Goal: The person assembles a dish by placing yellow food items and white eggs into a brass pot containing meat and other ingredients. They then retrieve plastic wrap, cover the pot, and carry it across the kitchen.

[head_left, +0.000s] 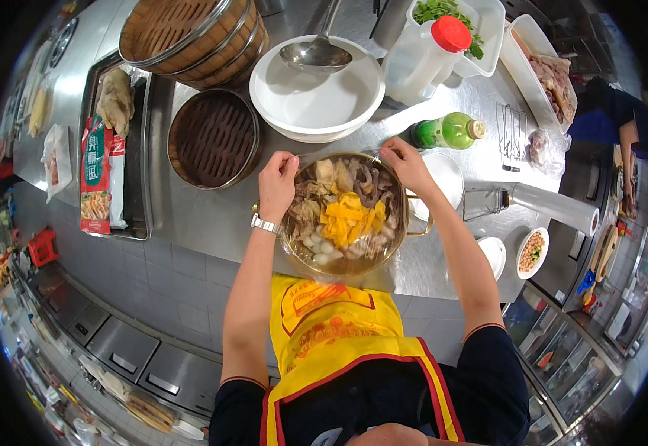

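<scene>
A round metal pot (pixel 405 256) with gold handles stands at the table's near edge. Inside lie orange-yellow strips (pixel 351 221), small white balls (pixel 322 247), grey-brown meat pieces (pixel 368 182) and some broth. Clear cling film (pixel 330 278) covers it, glossy and wrinkled at the near rim. My left hand (pixel 277 178), with a watch at the wrist, is closed in a pinch at the pot's far left rim, gripping the film. At the far right rim my right hand (pixel 407 163) pinches the film too, fingers pressed together.
Beyond the pot stand a white bowl (pixel 316 100) with a ladle (pixel 316 53), wooden steamers (pixel 212 141), a green bottle (pixel 449 131) and a red-capped jug (pixel 422 63). To the right lie a film roll (pixel 558 209) and a peanut dish (pixel 532 254); a tray (pixel 147 186) is left.
</scene>
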The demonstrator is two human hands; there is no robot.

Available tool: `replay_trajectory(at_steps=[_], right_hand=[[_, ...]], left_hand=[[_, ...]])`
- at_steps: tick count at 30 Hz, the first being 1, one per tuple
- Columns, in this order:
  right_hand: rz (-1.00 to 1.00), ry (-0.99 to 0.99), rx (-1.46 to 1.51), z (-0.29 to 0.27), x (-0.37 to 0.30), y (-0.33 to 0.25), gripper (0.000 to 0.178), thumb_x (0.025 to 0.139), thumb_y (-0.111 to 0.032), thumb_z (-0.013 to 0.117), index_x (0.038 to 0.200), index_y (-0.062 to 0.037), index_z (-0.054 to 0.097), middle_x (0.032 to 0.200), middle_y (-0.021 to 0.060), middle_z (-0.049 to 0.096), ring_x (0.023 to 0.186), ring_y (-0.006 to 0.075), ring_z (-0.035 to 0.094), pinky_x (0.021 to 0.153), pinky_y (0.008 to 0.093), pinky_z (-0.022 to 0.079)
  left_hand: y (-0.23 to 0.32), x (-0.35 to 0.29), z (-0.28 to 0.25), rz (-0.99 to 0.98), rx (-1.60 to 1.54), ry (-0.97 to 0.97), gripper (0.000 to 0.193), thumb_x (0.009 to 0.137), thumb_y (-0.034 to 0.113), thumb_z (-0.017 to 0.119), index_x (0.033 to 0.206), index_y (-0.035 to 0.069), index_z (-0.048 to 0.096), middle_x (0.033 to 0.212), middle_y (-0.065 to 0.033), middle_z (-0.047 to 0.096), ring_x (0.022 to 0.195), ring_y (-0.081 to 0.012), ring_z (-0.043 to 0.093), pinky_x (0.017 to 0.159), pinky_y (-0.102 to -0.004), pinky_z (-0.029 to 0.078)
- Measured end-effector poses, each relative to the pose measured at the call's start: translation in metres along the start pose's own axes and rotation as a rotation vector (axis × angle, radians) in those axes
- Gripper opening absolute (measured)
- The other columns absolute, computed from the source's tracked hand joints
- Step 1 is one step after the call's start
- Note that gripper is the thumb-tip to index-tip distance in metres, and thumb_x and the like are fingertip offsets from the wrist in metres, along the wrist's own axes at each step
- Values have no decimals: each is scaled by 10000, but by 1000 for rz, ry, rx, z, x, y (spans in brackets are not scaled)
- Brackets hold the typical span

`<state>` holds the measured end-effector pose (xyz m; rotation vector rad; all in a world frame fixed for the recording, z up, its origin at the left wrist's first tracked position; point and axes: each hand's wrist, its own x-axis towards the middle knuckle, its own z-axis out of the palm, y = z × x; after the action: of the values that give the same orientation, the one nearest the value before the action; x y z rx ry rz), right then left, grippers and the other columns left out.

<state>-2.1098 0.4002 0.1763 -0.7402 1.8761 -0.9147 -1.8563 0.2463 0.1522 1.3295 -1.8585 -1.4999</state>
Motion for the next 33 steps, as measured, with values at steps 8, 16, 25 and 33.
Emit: replay_trajectory(at_steps=[8, 16, 25, 33], right_hand=[[156, 29, 179, 16, 9, 9, 202, 980, -218, 574, 983, -16, 587, 826, 50, 608, 780, 136, 504, 738, 284, 437], [262, -173, 51, 7, 14, 3, 141, 952, -134, 588, 940, -1, 633, 863, 65, 657, 806, 146, 555, 747, 300, 469], [-6, -289, -263, -13, -15, -2, 232, 861, -38, 570, 1068, 2, 666, 997, 159, 691, 900, 297, 646, 825, 374, 504], [-299, -93, -481, -11, -51, 15, 232, 827, 23, 537, 1014, 30, 674, 1027, 199, 615, 962, 387, 591, 853, 425, 494]], left_hand=[[-3, 8, -2, -269, -56, -99, 184, 919, 151, 653, 907, -32, 643, 701, -11, 610, 631, -70, 513, 572, -245, 411], [1, 1, -4, -405, -17, -124, 91, 892, 38, 620, 912, -35, 670, 811, -26, 650, 698, -77, 546, 610, -239, 424], [6, -16, -25, -326, -155, -361, 267, 949, 132, 508, 1073, -48, 661, 974, -67, 691, 881, -132, 612, 817, -264, 473], [21, -33, -28, -95, 192, -363, 459, 1029, 357, 446, 1114, -46, 646, 1031, -182, 699, 951, -298, 656, 857, -348, 481]])
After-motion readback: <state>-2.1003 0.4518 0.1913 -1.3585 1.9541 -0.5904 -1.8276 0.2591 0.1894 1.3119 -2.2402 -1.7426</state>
